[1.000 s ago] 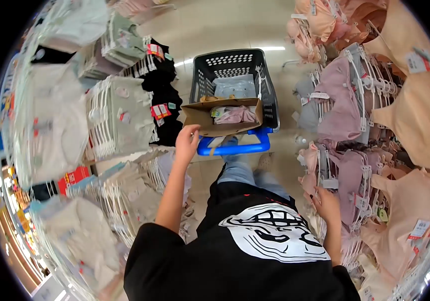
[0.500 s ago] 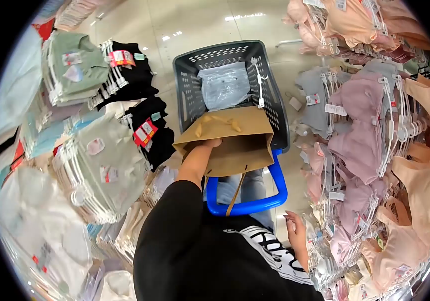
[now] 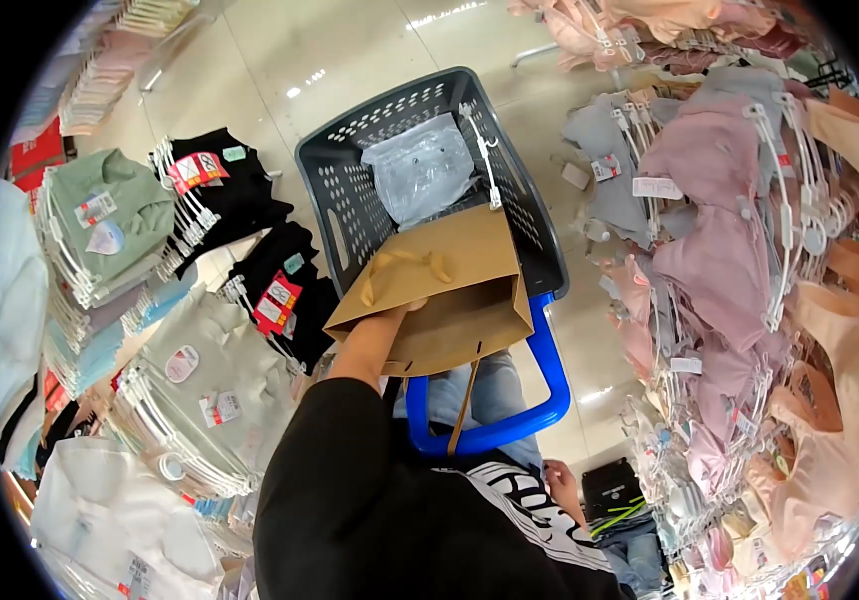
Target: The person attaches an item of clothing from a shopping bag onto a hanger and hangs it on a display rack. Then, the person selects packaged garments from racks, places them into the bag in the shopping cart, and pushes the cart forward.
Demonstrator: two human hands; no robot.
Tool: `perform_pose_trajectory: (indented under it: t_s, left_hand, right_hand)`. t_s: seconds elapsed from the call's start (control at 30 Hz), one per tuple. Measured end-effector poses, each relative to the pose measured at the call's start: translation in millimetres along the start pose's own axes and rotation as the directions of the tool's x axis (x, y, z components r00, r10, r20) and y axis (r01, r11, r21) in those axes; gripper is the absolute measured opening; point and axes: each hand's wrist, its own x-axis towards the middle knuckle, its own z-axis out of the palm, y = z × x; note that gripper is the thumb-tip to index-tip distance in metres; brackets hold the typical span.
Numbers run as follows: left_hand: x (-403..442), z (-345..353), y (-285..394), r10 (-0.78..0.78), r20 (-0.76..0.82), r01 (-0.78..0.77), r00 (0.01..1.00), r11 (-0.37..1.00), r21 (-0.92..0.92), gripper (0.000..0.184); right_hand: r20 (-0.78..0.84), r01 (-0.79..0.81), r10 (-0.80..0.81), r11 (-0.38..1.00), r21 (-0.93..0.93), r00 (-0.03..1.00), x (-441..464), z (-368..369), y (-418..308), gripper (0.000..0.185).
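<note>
At the mouth of the paper bag [image 3: 474, 248], I log left hand [image 3: 408, 310] reaching inside, forearm [image 3: 364, 352] extended; grip hidden, cannot tell. One second ago: at bag's edge.

Two grips: left grip [image 3: 402, 318] and right grip [image 3: 563, 487]. At the left grip, one paper bag [image 3: 459, 243]; beyond it, one basket [image 3: 516, 192] with one plastic packet [image 3: 417, 170] and one white hanger [image 3: 492, 178]. Between the two grips, one blue handle [image 3: 499, 433]. Left of the left grip, two black garment stacks [image 3: 249, 190] with two large red tags [image 3: 277, 302].
</note>
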Motion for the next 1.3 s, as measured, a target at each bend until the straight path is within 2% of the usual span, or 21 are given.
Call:
perform_pose_trajectory:
  t_s: [0.07, 0.13, 0.2, 0.23, 0.27, 0.33, 0.4, 0.47, 0.53, 0.6, 0.63, 0.67, 0.8, 0.87, 0.93, 1.03, 1.1, 1.17, 1.2, 1.27, 1.3]
  left_hand:
    - [-15, -19, 8, 0.060, 0.039, -0.058, 0.997, 0.997, -0.050, 0.043]
    - [-36, -45, 20, 0.130, 0.131, -0.125, 0.983, 0.991, -0.046, 0.042]
    - [-55, -88, 37, 0.183, 0.238, -0.198, 0.954, 0.979, 0.040, 0.040]
    - [-64, -104, 43, 0.205, 0.292, -0.236, 0.934, 0.969, 0.076, 0.038]
    - [-72, -111, 40, 0.274, 0.275, -0.283, 0.922, 0.959, -0.008, 0.037]
    - [-84, -122, 39, 0.422, 0.220, -0.388, 0.880, 0.903, -0.182, 0.035]
    - [-106, -142, 58, 0.453, 0.086, -0.405, 0.887, 0.855, -0.323, 0.034]
    - [-129, -159, 83, 0.355, 0.031, -0.305, 0.934, 0.842, -0.445, 0.029]
    - [-151, -169, 107, 0.286, -0.072, -0.291, 0.955, 0.869, -0.401, 0.020]
    - [-173, -173, 130, 0.071, -0.096, -0.112, 0.993, 0.830, -0.546, 0.014]
    - [-181, -176, 141, -0.025, -0.124, -0.062, 0.992, 0.760, -0.647, 0.011]
    - [-191, -184, 155, -0.036, -0.169, -0.103, 0.985, 0.661, -0.743, 0.009]
    - [-243, -244, 248, -0.037, -0.476, -0.393, 0.879, 0.509, -0.766, 0.007]
    - [-267, -265, 287, 0.019, -0.531, -0.494, 0.847, 0.398, -0.773, 0.008]
    - [-291, -276, 326, 0.123, -0.560, -0.567, 0.820, 0.315, -0.761, 0.010]
    - [-309, -274, 372, 0.228, -0.524, -0.560, 0.821, 0.144, -0.816, 0.010]
    - [-318, -266, 399, 0.316, -0.527, -0.588, 0.789, 0.137, -0.797, 0.009]
    - [-327, -260, 426, 0.414, -0.537, -0.624, 0.735, 0.103, -0.774, 0.008]
    - [-330, -257, 439, 0.471, -0.523, -0.620, 0.710, 0.069, -0.781, 0.007]
    - [-333, -252, 458, 0.580, -0.490, -0.669, 0.651, 0.132, -0.731, 0.006]
    - [-335, -250, 467, 0.636, -0.453, -0.691, 0.624, 0.180, -0.700, 0.008]
  right_hand:
    - [-0.033, 0.119, -0.136, 0.943, -0.311, 0.990, 4, 6, -31, 0.022]
    - [0.042, 0.258, -0.255, 0.953, -0.159, 0.966, 20, 3, -43, 0.023]
    - [0.051, 0.189, -0.210, 0.945, 0.268, 0.976, 36, 4, -52, 0.025]
    - [0.043, 0.165, -0.189, 0.929, 0.331, 0.981, 39, 1, -63, 0.025]
    - [0.033, 0.138, -0.163, 0.911, 0.388, 0.986, 39, -4, -70, 0.026]
    - [-0.023, 0.193, -0.199, 0.906, 0.377, 0.980, 45, -9, -62, 0.026]
    - [-0.065, 0.220, -0.211, 0.906, 0.362, 0.975, 47, -13, -45, 0.028]
    - [-0.061, 0.179, -0.168, 0.900, 0.399, 0.984, 41, -14, -20, 0.027]
    - [-0.039, 0.136, -0.132, 0.890, 0.435, 0.990, 42, -10, 21, 0.027]
    - [-0.022, 0.100, -0.102, 0.874, 0.475, 0.995, 45, -6, 70, 0.024]
    - [-0.008, 0.057, -0.060, 0.885, 0.462, 0.998, 48, -5, 95, 0.024]
    - [0.007, 0.011, -0.016, 0.892, 0.452, 1.000, 50, -4, 120, 0.024]
    - [-0.064, 0.082, -0.056, 0.822, 0.563, 0.996, 51, -9, 193, 0.026]
    - [-0.131, 0.080, -0.004, 0.809, 0.582, 0.991, 51, -17, 208, 0.027]
    - [-0.115, 0.016, 0.102, 0.676, 0.737, 0.988, 56, -26, 217, 0.028]
    - [-0.264, 0.201, -0.017, 0.697, 0.688, 0.964, 59, -48, 194, 0.028]
    - [-0.375, 0.450, -0.265, 0.664, 0.597, 0.888, 39, -69, 140, 0.028]
    - [-0.507, 0.734, -0.540, 0.578, 0.357, 0.672, 9, -84, 78, 0.028]
    - [-0.501, 0.770, -0.585, 0.487, 0.411, 0.638, -22, -93, 38, 0.031]
    - [-0.578, 0.905, -0.734, 0.424, 0.018, 0.356, -111, -119, -39, 0.038]
    - [-0.613, 0.938, -0.762, 0.334, -0.097, 0.208, -137, -126, -60, 0.040]
